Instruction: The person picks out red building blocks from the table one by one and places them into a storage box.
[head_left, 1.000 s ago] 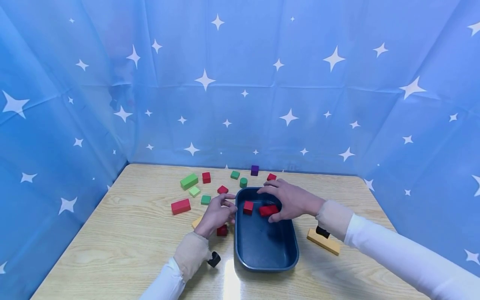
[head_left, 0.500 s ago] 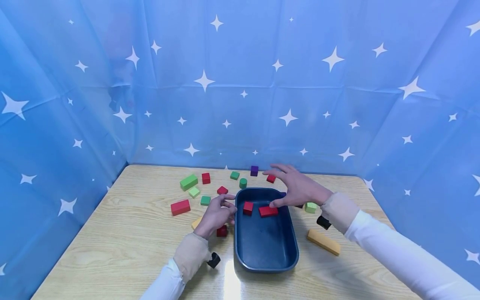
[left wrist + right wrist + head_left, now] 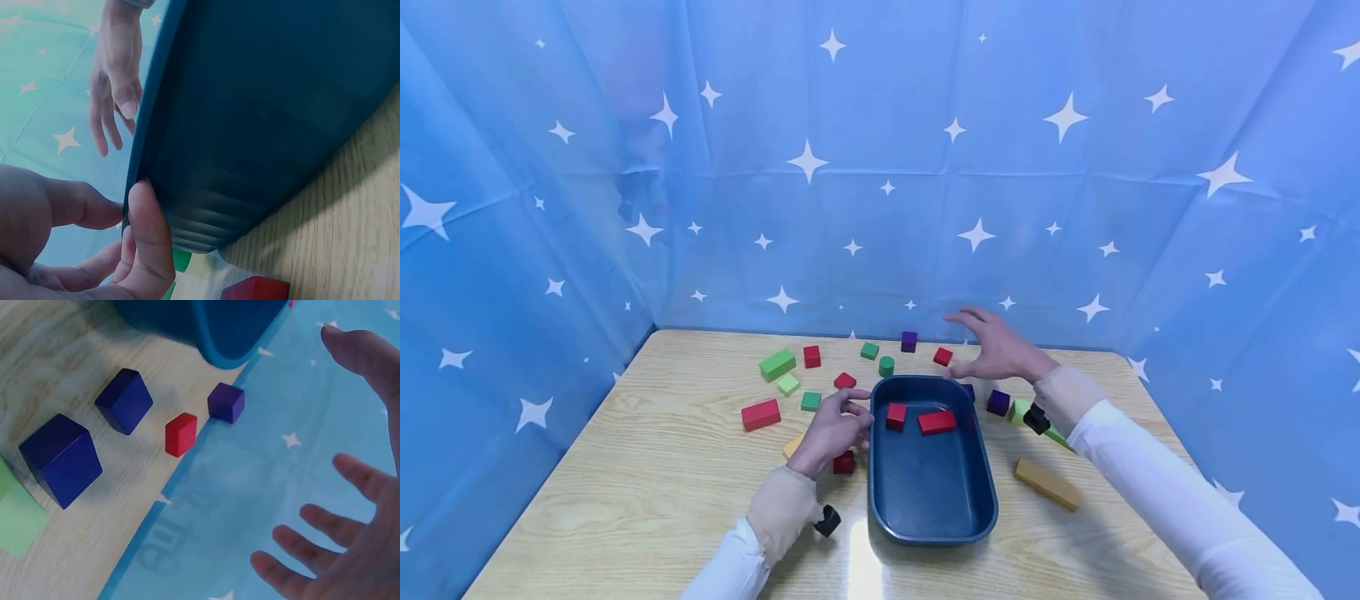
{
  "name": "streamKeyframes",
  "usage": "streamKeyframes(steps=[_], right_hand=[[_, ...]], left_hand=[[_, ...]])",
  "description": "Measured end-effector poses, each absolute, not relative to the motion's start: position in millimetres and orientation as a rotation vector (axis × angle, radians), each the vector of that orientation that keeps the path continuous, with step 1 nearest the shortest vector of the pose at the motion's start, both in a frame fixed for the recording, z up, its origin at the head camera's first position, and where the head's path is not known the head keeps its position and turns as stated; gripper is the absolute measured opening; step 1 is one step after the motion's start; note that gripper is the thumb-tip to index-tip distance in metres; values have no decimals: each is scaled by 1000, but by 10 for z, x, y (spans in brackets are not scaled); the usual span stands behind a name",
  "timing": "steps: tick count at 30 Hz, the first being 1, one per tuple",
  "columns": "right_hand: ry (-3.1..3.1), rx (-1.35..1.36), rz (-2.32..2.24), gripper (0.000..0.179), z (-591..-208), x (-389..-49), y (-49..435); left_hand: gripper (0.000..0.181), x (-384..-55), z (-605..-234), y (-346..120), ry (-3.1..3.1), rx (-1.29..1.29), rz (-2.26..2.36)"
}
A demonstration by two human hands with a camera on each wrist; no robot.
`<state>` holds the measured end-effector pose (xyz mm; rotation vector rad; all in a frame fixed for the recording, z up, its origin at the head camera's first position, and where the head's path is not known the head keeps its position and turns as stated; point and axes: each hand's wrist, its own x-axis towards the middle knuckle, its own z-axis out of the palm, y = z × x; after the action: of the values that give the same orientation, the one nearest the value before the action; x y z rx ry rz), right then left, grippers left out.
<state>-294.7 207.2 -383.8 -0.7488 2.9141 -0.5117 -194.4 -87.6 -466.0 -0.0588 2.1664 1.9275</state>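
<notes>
While the right hand [image 3: 1000, 350] is hovering, fingers spread, the left hand [image 3: 832, 425] is pinching the probably light, stiff bin [image 3: 934, 492] by its likely surest hold, the rim.

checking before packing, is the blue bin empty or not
Not empty: the blue bin holds a red cube and a red oblong block.

Head view bright — white glare on table [image 3: 625, 483]; left wrist view dimmer — tub [image 3: 269, 94] wall dark.
</notes>
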Motion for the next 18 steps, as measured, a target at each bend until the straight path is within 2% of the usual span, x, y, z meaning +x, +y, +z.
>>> streamKeyframes(steps=[18], right_hand=[[2889, -574, -530, 97, -4075, -3236, 1996]], left_hand=[[39, -1963, -4675, -876, 2174, -78, 1907]])
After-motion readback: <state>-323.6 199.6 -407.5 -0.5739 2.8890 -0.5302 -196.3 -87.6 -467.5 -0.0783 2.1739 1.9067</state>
